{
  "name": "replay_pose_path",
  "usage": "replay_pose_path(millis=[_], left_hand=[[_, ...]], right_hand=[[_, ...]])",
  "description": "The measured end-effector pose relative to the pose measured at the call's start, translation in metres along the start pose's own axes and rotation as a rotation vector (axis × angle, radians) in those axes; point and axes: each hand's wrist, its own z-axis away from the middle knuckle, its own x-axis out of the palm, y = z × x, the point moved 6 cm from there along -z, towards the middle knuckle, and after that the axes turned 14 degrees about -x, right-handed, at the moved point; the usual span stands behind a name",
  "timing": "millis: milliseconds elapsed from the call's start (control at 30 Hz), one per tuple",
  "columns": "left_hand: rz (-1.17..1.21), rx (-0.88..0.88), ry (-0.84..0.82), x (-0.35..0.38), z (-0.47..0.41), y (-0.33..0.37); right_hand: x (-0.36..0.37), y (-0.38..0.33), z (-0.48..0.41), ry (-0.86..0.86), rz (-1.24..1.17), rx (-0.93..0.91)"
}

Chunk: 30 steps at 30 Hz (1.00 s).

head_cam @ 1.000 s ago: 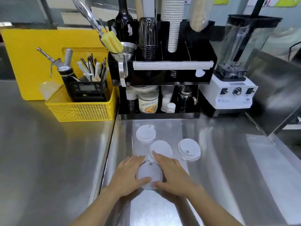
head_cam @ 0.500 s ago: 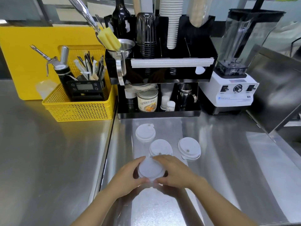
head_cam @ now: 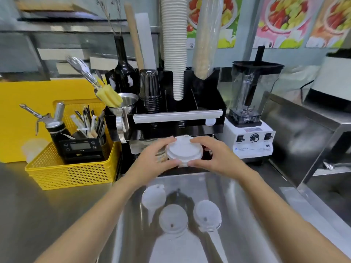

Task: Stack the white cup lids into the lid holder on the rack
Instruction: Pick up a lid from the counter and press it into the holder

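The lids (head_cam: 183, 151) in the hands were white, as were three lids (head_cam: 173, 219) on the silver counter (head_cam: 57, 215). The rack (head_cam: 207, 103) was black. The mesh basket (head_cam: 68, 173) and board (head_cam: 22, 111) were yellow. The blender (head_cam: 250, 143) had a white base and what seemed a smoky clear jug.

A single wide-angle view comes from the person's head, facing forward and tilted down across the steel worktop (head_cam: 57, 215). It sits close: both forearms run in from the bottom corners toward the middle. The black rack (head_cam: 209, 103) stands straight ahead at mid-height, the blender (head_cam: 252, 118) to its right, wall posters (head_cam: 281, 19) along the top edge. Edges bend outward.
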Motion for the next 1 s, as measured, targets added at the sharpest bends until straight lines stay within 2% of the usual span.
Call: replay_pose_path(millis=[233, 400, 600, 733, 867, 1000], left_hand=[[0.076, 0.14, -0.036, -0.001, -0.087, 0.072], [0.065, 0.121, -0.028, 0.012, -0.146, 0.086], [0.206, 0.06, 0.002, 0.026, -0.203, 0.086], [0.122, 0.092, 0.041, 0.034, -0.226, 0.083], [-0.085, 0.121, 0.07, 0.043, -0.241, 0.076], [-0.25, 0.15, 0.09, 0.046, -0.247, 0.066]], right_hand=[[-0.079, 0.031, -0.043, 0.205, 0.096, -0.011], [-0.106, 0.059, -0.066, 0.187, 0.177, -0.012], [-0.121, 0.1, -0.093, 0.206, 0.251, -0.003], [-0.121, 0.132, -0.11, 0.182, 0.282, 0.021], [-0.116, 0.157, -0.123, 0.124, 0.294, 0.074], [-0.107, 0.162, -0.132, 0.075, 0.338, 0.018]])
